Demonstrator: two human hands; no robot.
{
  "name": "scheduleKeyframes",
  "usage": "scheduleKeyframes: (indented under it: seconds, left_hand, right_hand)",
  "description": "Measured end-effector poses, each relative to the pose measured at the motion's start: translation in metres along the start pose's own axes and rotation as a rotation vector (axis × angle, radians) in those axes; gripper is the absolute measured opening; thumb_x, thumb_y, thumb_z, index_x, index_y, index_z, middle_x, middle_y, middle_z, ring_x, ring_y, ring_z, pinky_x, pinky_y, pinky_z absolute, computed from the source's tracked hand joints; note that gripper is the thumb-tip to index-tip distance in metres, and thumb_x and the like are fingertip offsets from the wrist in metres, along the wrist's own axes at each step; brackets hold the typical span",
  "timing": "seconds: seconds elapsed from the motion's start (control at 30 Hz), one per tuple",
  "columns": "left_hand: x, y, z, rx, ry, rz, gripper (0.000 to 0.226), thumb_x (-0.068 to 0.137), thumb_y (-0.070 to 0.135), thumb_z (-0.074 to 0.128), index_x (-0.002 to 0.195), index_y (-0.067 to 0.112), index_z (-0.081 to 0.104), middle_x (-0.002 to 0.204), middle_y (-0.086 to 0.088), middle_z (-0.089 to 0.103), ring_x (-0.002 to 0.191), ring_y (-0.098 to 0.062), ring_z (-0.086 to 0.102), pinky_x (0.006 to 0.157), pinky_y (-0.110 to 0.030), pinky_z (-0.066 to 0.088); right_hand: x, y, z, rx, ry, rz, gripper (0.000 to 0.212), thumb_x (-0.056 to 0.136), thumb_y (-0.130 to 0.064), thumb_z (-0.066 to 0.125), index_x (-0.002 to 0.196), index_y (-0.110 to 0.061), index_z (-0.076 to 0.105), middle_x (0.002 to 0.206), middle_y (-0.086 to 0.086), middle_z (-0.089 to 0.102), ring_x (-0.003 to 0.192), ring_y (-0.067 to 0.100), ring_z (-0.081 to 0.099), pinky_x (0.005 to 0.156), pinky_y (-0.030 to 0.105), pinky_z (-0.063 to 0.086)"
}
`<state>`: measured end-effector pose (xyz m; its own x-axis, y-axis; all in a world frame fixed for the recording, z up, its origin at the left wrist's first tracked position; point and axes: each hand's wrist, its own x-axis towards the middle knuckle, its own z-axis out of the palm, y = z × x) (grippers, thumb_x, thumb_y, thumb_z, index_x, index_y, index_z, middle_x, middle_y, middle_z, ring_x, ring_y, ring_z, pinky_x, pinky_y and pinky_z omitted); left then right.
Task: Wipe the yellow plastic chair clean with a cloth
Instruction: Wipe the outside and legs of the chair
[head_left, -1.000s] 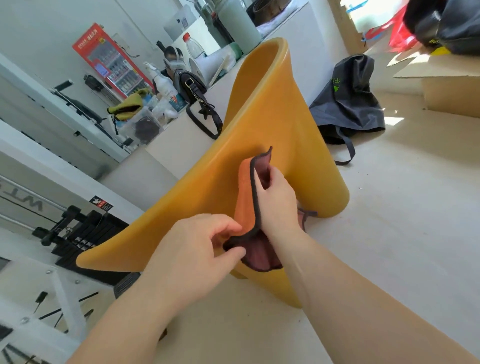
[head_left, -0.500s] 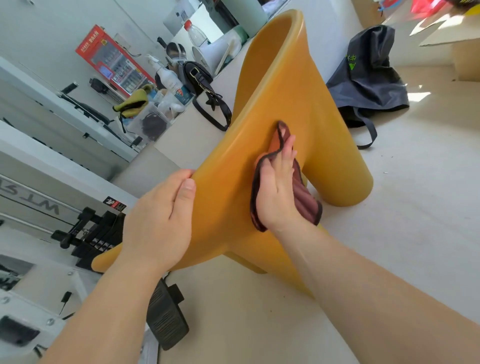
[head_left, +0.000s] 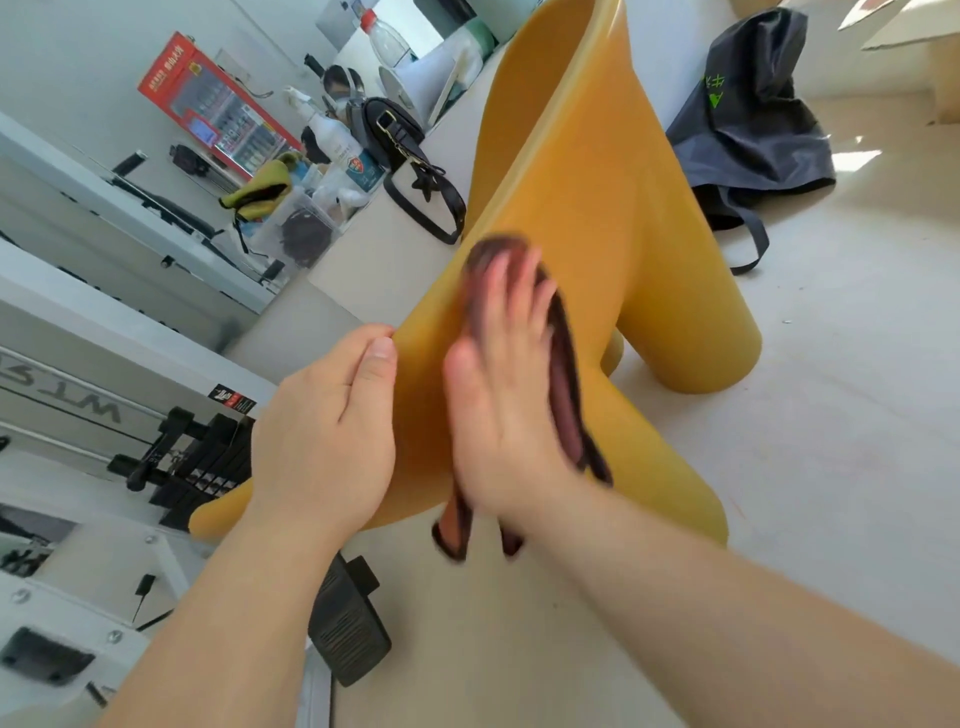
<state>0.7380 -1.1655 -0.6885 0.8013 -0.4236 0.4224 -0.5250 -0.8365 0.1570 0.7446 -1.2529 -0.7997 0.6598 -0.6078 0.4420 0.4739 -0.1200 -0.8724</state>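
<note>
Your left hand (head_left: 324, 431) wraps its curled fingers over the near left edge of the smooth yellow plastic chair (head_left: 576, 208). To its right, your right hand (head_left: 506, 410), fingers spread flat, presses the dark-edged reddish-brown cloth (head_left: 563, 384) against the chair's side.

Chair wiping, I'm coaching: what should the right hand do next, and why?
Probably sweep the cloth further up the chair: the right hand presses it flat low on the side, the left hand braces the edge, and the surface above looks unreached.
</note>
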Motion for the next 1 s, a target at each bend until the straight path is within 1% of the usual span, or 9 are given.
scheduleKeyframes:
  seconds: [0.13,0.23,0.33,0.43,0.57,0.67,0.73,0.87,1.0]
  left_hand:
    - [0.001,0.003,0.001,-0.043,-0.029,-0.065,0.042,0.095,0.056,0.024,0.106,0.040,0.062,0.091,0.014,0.065,0.094,-0.018,0.058,0.091,-0.050,0.047]
    - [0.002,0.001,-0.002,-0.145,-0.040,-0.116,0.048,0.094,0.059,0.023,0.103,0.042,0.067,0.096,0.011,0.068,0.101,-0.019,0.061,0.096,-0.053,0.046]
    - [0.001,-0.001,-0.005,-0.194,-0.106,-0.107,0.054,0.097,0.058,0.019,0.104,0.038,0.069,0.094,0.006,0.070,0.100,-0.021,0.063,0.095,-0.054,0.047]
    - [-0.002,-0.001,-0.006,-0.189,-0.096,-0.098,0.055,0.097,0.060,0.018,0.108,0.039,0.068,0.096,0.009,0.070,0.101,-0.020,0.062,0.096,-0.054,0.047]
    - [-0.003,0.004,-0.007,-0.115,-0.122,-0.147,0.050,0.099,0.060,0.019,0.109,0.042,0.065,0.098,0.012,0.067,0.100,-0.016,0.060,0.095,-0.048,0.046]
    - [0.006,0.017,-0.013,-0.074,-0.212,-0.193,0.050,0.104,0.055,0.025,0.098,0.027,0.065,0.097,0.007,0.066,0.100,-0.020,0.059,0.081,-0.037,0.042]
    - [0.027,0.034,-0.014,0.006,-0.300,-0.196,0.064,0.102,0.058,0.023,0.107,0.010,0.066,0.106,-0.009,0.068,0.103,-0.028,0.059,0.077,-0.034,0.040]
    - [0.087,0.083,0.004,0.060,-0.365,-0.112,0.046,0.104,0.055,0.021,0.109,0.037,0.063,0.104,0.006,0.065,0.099,-0.017,0.060,0.097,-0.044,0.046]
    - [0.142,0.116,0.037,-0.043,-0.332,-0.080,0.034,0.105,0.044,0.032,0.119,0.040,0.063,0.099,0.015,0.062,0.094,-0.009,0.058,0.082,-0.035,0.046]
  right_hand:
    - [0.039,0.004,-0.011,0.052,0.135,0.134,0.074,0.100,-0.061,0.013,0.162,-0.024,-0.003,0.170,-0.004,-0.015,0.155,0.018,-0.019,0.124,0.055,-0.007]
    - [-0.042,0.003,0.016,-0.113,-0.082,-0.061,0.084,0.098,-0.070,0.005,0.161,-0.017,-0.007,0.168,0.004,-0.023,0.154,0.026,-0.023,0.124,0.054,-0.008]
    - [-0.086,0.011,0.029,-0.171,-0.219,-0.103,0.082,0.096,-0.073,0.000,0.159,-0.022,-0.013,0.166,-0.001,-0.030,0.153,0.026,-0.026,0.123,0.053,-0.012]
    - [-0.043,0.008,0.019,-0.131,-0.080,-0.032,0.078,0.096,-0.070,0.002,0.157,-0.026,-0.018,0.164,-0.002,-0.031,0.153,0.026,-0.026,0.123,0.044,-0.014]
    - [0.066,0.002,-0.017,0.045,0.175,0.332,0.084,0.091,-0.068,-0.006,0.163,-0.025,0.002,0.170,-0.005,-0.014,0.156,0.022,-0.016,0.124,0.058,-0.004]
    - [0.045,0.000,-0.017,0.038,0.126,0.191,0.079,0.094,-0.069,0.006,0.161,-0.029,-0.008,0.168,-0.009,-0.019,0.155,0.017,-0.020,0.124,0.052,-0.010]
    - [-0.003,0.004,-0.002,-0.071,0.025,0.059,0.081,0.094,-0.075,0.002,0.158,-0.028,-0.013,0.166,-0.007,-0.026,0.154,0.018,-0.025,0.124,0.047,-0.011]
    - [-0.027,0.024,-0.001,-0.112,-0.047,0.164,0.083,0.092,-0.077,-0.006,0.159,-0.029,-0.012,0.166,-0.012,-0.026,0.153,0.015,-0.027,0.125,0.050,-0.010]
    - [-0.002,0.035,-0.021,-0.082,-0.063,0.209,0.083,0.088,-0.081,-0.009,0.157,-0.037,-0.019,0.162,-0.020,-0.033,0.150,0.008,-0.032,0.126,0.050,-0.007]
